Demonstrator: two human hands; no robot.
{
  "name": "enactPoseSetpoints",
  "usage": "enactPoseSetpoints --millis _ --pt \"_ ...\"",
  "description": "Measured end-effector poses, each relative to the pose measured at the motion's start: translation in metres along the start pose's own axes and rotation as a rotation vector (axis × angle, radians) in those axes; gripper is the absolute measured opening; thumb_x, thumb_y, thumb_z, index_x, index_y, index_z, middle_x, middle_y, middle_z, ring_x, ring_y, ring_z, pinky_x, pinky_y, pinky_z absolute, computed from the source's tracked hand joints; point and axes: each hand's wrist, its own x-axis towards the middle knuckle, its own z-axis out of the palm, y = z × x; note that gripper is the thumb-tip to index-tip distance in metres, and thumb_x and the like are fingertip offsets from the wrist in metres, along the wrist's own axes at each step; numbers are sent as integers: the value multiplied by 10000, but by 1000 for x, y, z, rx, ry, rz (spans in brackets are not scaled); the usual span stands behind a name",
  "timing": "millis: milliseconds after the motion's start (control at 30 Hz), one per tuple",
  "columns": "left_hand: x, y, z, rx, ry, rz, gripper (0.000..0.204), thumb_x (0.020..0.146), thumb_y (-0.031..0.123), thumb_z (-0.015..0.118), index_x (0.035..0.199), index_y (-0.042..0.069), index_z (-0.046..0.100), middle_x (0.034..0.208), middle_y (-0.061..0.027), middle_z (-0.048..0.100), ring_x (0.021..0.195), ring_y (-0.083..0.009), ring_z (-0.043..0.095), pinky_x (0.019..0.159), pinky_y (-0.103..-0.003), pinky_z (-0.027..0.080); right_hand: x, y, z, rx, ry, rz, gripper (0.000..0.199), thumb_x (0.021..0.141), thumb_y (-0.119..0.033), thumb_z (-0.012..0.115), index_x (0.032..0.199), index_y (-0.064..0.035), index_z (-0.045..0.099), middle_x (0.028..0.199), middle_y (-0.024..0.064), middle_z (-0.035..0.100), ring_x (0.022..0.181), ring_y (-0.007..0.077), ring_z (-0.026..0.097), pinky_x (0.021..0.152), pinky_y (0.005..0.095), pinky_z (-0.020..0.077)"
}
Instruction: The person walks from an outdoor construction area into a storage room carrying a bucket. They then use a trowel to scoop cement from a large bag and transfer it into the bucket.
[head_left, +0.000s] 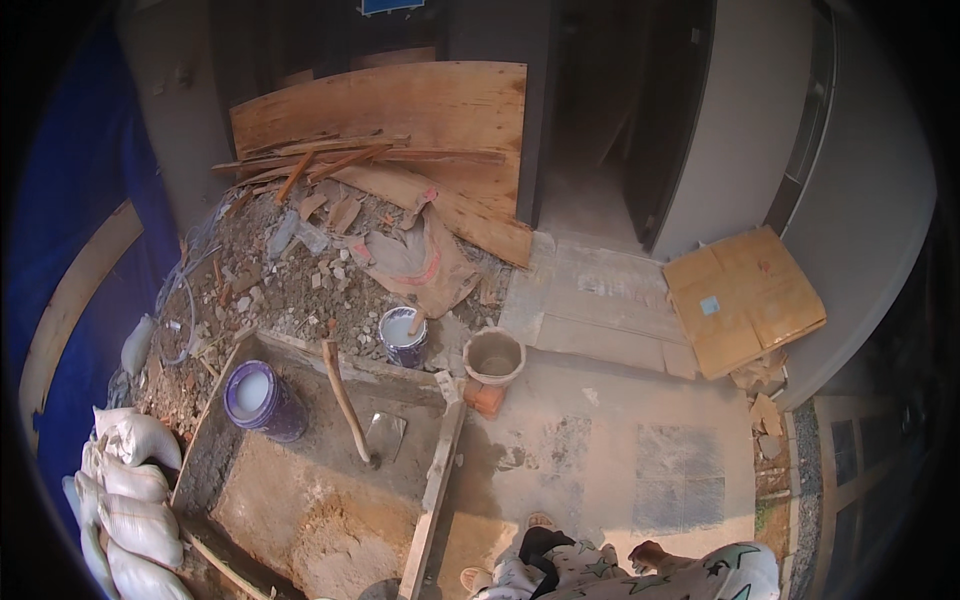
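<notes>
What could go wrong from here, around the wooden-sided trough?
1. The long-handled tool stands with its handle sticking up in the trough; a bump might topple it.
2. The purple bucket in the trough looks open, so its pale contents could spill if knocked.
3. Loose boards lie across the rubble heap and might slide.

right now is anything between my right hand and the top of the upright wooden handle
Yes: the long side plank, right of the wooden handle, crosses the line from your right hand to its top in this view. Nothing else visible does.
</notes>
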Motion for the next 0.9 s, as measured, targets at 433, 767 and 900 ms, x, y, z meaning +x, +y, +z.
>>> enactPoseSetpoints --millis 433,767,900 --pt "-30 23 125 77 5 68 481 1034 334 480 1211 -108 545 1240 -255 593 1045 -363 640 815 -413 583 107 -19 -96 210 -39 -126 170 905 -74 587 1002 -35 722 829 159 732 667 294 734 535 409 610" --pt "-54 -5 103 54 98 99 458 1029 301 498 1209 -118 537 1275 -265 567 1076 -378 627 822 -420 586 156 -8 -182 -37 40 -321 234 947 -200 563 872 -36 712 789 156 717 639 304 715 537 427 590" --pt "-68 -69 4 -112 95 142 449 1027 287 505 1208 -122 533 1290 -270 557 1088 -383 622 825 -423 587 174 -7 -183 386 -3 -213 243 951 -213 553 920 -9 682 826 178 710 605 307 689 522 438 573"
